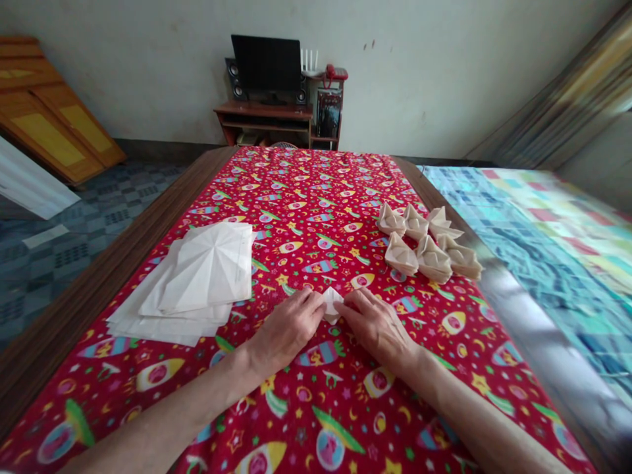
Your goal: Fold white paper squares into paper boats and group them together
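Between my two hands a small folded piece of white paper lies near the middle of the red patterned cloth. My left hand pinches its left side, with the fingers curled. On the other side, my right hand has its fingers closed on the right edge of the same paper. Parts of the paper are hidden under the fingertips. To the left lies a stack of creased white paper sheets, the top one with fold lines spreading from its centre. Several folded paper pieces stand in stacks at the right.
The red cloth covers most of a brown table. Beyond its far end, a desk carries a monitor, speakers and a red telephone. A bed adjoins on the right; a wooden cabinet stands far left.
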The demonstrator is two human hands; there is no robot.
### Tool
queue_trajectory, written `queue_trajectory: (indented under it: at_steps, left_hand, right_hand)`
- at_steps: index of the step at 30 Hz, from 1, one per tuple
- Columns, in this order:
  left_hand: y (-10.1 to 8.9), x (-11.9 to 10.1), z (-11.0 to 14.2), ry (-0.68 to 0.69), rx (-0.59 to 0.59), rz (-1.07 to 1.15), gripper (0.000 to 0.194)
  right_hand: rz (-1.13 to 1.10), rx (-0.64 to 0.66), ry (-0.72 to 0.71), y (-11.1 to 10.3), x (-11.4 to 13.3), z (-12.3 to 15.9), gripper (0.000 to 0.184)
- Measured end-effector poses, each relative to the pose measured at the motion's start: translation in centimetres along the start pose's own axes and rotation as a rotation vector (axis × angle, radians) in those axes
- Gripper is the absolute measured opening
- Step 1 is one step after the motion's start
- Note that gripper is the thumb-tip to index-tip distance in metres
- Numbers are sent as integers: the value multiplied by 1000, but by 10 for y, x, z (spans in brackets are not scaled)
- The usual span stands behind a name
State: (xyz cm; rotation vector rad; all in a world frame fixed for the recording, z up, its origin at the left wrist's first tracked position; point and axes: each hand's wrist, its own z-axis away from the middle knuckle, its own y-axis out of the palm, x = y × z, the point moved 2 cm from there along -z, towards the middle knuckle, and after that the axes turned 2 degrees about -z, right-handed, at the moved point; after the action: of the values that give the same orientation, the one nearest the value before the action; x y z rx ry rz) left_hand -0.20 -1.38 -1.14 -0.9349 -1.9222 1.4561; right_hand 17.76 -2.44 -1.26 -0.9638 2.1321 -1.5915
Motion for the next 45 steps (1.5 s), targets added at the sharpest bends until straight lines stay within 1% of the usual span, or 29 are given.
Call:
queue_trajectory:
  at_steps: [3,6,8,10,13,17,21,24,28,31,36,39,42,43,45]
  left_hand:
    - [6,7,1,-88,-108,227,16]
    - [13,14,0,-183,-195,396,13]
    - [16,17,-1,-240,-214,468,11]
    - [18,17,-3,-277,-205,502,10]
    - [19,17,-5,-316,-173,508,12]
    - [18,16,-6,-350,-161,497,16]
    - [18,14,-7,-371,-146,442,14]
    - [17,13,-9,-389,-125,402,16]
    - [13,11,-14,-424,-62,341,20]
    - [10,12,-17,-430,-11,322,20]
    - [11,15,-12,-419,-34,318,18]
    - [12,16,-6,-427,-46,316,15]
    - [11,15,-1,-436,-83,313,13]
    - [10,15,0,-441,-97,312,14]
    - [7,14,1,-444,-119,323,17]
  right_hand:
    - [-132,-41,54,1,-5,2,19]
    - [-287,-93,156,2,-10,3,18]
    - [-358,-100,231,4,-12,2,17]
    - [-369,-93,286,4,-12,1,17]
    - [-307,-78,315,5,-11,-3,16]
    - [-229,-52,310,4,-9,-8,17]
    - [-179,-15,325,2,-8,-11,19]
    - [-167,8,340,2,-8,-13,20]
    - [-137,25,365,2,-9,-16,22]
    - [-158,47,363,1,-10,-17,21]
    - [-233,73,346,-1,-14,-15,14]
    - [-245,52,325,1,-15,-11,10]
    - [-275,-23,307,4,-14,-8,12]
    - [-305,-58,319,5,-13,-7,13]
    - [-379,-136,386,7,-12,-5,16]
